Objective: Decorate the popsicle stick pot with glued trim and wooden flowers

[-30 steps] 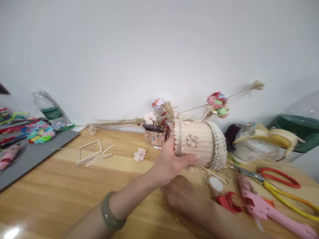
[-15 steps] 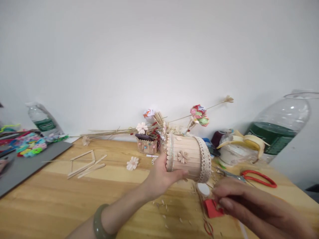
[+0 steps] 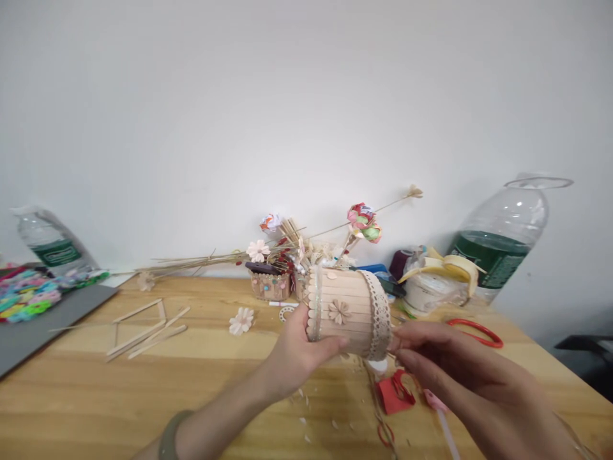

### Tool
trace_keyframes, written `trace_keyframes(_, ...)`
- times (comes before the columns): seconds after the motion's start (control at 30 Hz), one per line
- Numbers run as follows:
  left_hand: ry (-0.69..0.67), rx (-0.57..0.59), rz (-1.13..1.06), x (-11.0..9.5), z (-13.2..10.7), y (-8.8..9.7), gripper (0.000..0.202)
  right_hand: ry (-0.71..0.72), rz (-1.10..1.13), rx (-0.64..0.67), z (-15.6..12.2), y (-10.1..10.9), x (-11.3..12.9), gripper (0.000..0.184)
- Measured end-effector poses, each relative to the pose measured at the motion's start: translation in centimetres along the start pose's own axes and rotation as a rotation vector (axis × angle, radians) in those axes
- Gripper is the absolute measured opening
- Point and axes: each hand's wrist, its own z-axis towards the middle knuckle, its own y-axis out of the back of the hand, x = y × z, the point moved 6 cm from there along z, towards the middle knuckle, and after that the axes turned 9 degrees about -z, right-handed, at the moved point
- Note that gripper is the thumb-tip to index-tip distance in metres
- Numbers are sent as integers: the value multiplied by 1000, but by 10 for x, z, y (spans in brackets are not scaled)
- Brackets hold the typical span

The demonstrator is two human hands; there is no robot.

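A round pot made of pale craft sticks [image 3: 352, 324] lies tilted on its side in the air above the table. Lace trim [image 3: 382, 313] rings its right end, a glittery scalloped band its left, and a small petal flower [image 3: 340, 311] is fixed to its side. My left hand [image 3: 299, 348] grips the pot around the scalloped end, thumb across its front. At the lace end, my right hand [image 3: 435, 358] is closed in a pinch, its fingertips close against the edge; whatever they hold is too small to make out.
Small scissors with red handles [image 3: 385, 434], a red piece [image 3: 396, 395] and petal scraps lie below the pot. Behind are a decorated box [image 3: 271, 286] and paper flowers [image 3: 363, 217]. Loose sticks [image 3: 143, 335] and a pale flower [image 3: 241, 321] lie left; a banana peel [image 3: 443, 268] and bottle [image 3: 502, 236] right.
My right hand has moved up and left from over the red piece to the lace end of the pot. The view has shifted slightly right; my left hand keeps its hold.
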Motion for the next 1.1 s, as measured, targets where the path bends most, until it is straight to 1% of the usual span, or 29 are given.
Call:
trace_keyframes(0.13, 3, -8, -2, 1, 0, 0, 42, 24, -46, -9, 2, 1, 1, 22)
trace_keyframes(0.23, -10, 6, -14, 0, 0, -1, 42, 54, -104, -20, 3, 1, 2, 19)
trace_keyframes(0.27, -17, 13, -18, 0, 0, -2, 42, 88, -116, -47, 4, 3, 4, 17)
trace_keyframes(0.4, -30, 32, -28, 0, -2, -6, 45, 292, -144, -229, 0, 8, 16, 11)
trace_keyframes(0.47, -32, 42, -35, 1, -4, -9, 45, 338, -247, -247, -3, 3, 17, 9)
trace_keyframes(0.57, -40, 46, -50, 1, -8, -13, 45, 370, -435, -257, -8, -5, 17, 12)
trace_keyframes(0.67, -52, 48, -49, 0, -10, -15, 39, 397, -548, -264, -13, -14, 18, 13)
trace_keyframes(0.73, -74, 49, -51, 0, -11, -16, 35, 405, -578, -268, -15, -18, 21, 12)
trace_keyframes(0.83, -103, 38, -59, 1, -11, -14, 34, 435, -597, -299, -15, -24, 26, 9)
trace_keyframes(1.0, -96, -34, -48, 10, -15, -8, 30, 586, -673, -410, -15, -31, 37, 8)
trace_keyframes(1.1, -90, -47, -66, 10, -17, -8, 32, 562, -732, -461, -12, -31, 35, 7)
